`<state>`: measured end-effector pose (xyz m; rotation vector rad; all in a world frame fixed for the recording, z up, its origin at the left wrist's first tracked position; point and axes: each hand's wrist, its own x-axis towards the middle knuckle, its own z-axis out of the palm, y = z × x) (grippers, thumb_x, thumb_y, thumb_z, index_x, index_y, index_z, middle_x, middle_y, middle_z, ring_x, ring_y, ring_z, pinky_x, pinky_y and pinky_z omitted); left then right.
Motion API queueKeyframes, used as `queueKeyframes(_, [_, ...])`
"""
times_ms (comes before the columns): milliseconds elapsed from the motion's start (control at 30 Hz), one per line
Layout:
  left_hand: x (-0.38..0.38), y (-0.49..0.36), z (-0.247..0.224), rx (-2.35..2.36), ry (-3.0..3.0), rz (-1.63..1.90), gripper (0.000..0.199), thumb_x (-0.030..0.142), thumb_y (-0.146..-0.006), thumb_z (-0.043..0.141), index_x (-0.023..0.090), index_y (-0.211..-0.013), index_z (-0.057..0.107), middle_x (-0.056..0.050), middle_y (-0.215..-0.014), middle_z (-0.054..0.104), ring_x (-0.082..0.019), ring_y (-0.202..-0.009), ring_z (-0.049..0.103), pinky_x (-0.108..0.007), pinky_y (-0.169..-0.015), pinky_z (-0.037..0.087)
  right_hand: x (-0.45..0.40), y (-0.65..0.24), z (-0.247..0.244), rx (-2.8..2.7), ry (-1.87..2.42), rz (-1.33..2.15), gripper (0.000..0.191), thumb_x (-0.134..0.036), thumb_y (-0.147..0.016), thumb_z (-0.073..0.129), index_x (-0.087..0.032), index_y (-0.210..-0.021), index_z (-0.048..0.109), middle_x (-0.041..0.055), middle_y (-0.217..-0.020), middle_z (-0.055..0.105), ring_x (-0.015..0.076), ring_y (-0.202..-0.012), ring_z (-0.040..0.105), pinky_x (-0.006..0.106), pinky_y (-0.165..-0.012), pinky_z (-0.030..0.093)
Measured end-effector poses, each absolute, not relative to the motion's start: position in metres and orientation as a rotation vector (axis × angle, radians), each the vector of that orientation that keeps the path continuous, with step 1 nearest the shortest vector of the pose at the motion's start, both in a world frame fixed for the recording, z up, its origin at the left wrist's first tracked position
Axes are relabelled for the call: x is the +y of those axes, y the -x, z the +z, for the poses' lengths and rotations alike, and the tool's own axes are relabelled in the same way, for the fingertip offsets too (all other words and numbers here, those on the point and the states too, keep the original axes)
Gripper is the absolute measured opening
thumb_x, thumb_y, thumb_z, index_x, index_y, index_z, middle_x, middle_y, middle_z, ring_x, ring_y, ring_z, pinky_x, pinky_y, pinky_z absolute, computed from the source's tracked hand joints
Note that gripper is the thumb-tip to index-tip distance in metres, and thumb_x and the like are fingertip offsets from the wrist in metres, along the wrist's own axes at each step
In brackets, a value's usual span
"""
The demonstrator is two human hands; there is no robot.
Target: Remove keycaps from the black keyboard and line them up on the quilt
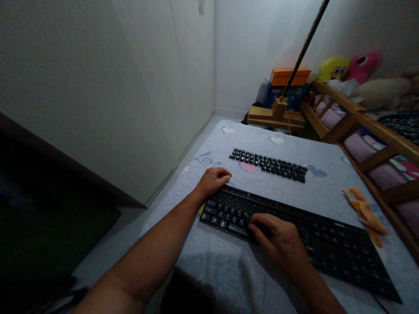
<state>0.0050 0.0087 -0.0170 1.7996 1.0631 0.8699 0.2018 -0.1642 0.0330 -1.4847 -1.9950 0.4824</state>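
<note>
A black computer keyboard (281, 212) lies slantwise on the bedspread. Several upper rows on its left part lack keycaps, while the lower left rows carry theirs. At its upper left corner my left hand (214, 180) rests with curled fingers and the thumb against them; whatever they hold is hidden. Over the lower rows, by the space bar (238, 230), my right hand (278, 235) is closed in a pinch at the keys. What sits between its fingertips is too dark to make out. Beyond the keyboard, loose black keycaps (268, 164) lie in rows.
A crumpled orange cloth or wrapper (366, 211) lies right of the keyboard. A wooden bed rail (376, 124) runs along the right, with plush toys (334, 69) behind. A pole on a wooden base (276, 114) stands at the far end. White cabinet doors (157, 87) rise on the left.
</note>
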Motion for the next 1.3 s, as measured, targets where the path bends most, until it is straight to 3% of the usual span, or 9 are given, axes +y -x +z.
queueKeyframes(633, [0.009, -0.006, -0.017, 1.058, -1.833, 0.868, 0.022, 0.03, -0.078, 0.06, 0.014, -0.086, 0.072, -0.004, -0.079, 0.072, -0.016, -0.074, 0.064, -0.025, -0.069, 0.049, -0.156, -0.202, 0.04, -1.869, 1.606, 0.63, 0.019, -0.03, -0.086, 0.054, -0.02, -0.082, 0.069, 0.003, -0.078, 0.073, 0.0177, -0.069, 0.068, 0.026, -0.065, 0.051])
queueKeyframes(867, [0.007, -0.006, -0.015, 1.067, -1.831, 0.864, 0.022, 0.03, -0.077, 0.059, 0.014, -0.086, 0.072, -0.004, -0.08, 0.072, -0.016, -0.073, 0.064, -0.025, -0.069, 0.049, -0.152, -0.202, 0.046, -1.82, 1.7, 0.734, 0.02, -0.034, -0.085, 0.054, -0.02, -0.08, 0.069, 0.0008, -0.07, 0.07, 0.0159, -0.059, 0.064, 0.024, -0.055, 0.046])
queueKeyframes(1300, [0.009, -0.006, -0.019, 1.065, -1.844, 0.857, 0.023, 0.03, -0.079, 0.059, 0.014, -0.087, 0.073, -0.004, -0.079, 0.072, -0.015, -0.072, 0.063, -0.024, -0.067, 0.048, -0.151, -0.197, 0.047, -1.902, 1.647, 0.699, 0.019, -0.031, -0.087, 0.052, -0.02, -0.079, 0.065, -0.0004, -0.067, 0.067, 0.014, -0.055, 0.06, 0.024, -0.054, 0.043])
